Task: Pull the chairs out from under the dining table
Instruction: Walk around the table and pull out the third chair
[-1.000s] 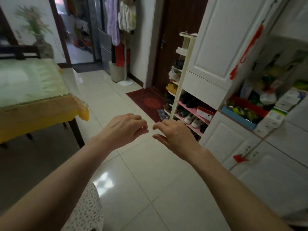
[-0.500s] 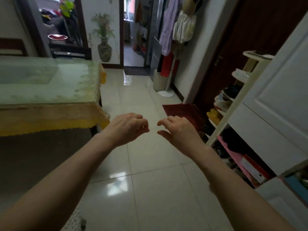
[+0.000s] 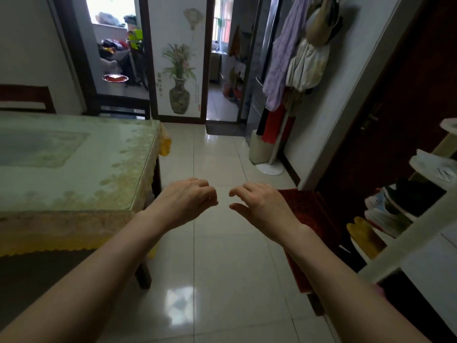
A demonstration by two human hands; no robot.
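Observation:
The dining table [image 3: 103,194] fills the left side, glass-topped over a yellow lace cloth. Behind its far edge show two dark wooden chair backs: one [image 3: 24,99] at the far left, another [image 3: 121,107] near the far right corner, both pushed in against the table. My left hand [image 3: 188,200] hangs in the air over the floor just right of the table's near corner, fingers loosely curled and holding nothing. My right hand [image 3: 259,204] floats beside it, fingers bent and apart, also holding nothing. Neither hand touches a chair.
White tiled floor [image 3: 217,268] runs ahead to a doorway. A coat stand [image 3: 284,95] with hanging clothes and a white bin [image 3: 259,147] stand by the right wall. A red mat [image 3: 304,209], a dark door and a white shoe rack [image 3: 405,214] line the right side.
The view has swung left, away from the white cabinets and toward the table and doorways. Both hands keep the same pose in front of me, holding nothing.

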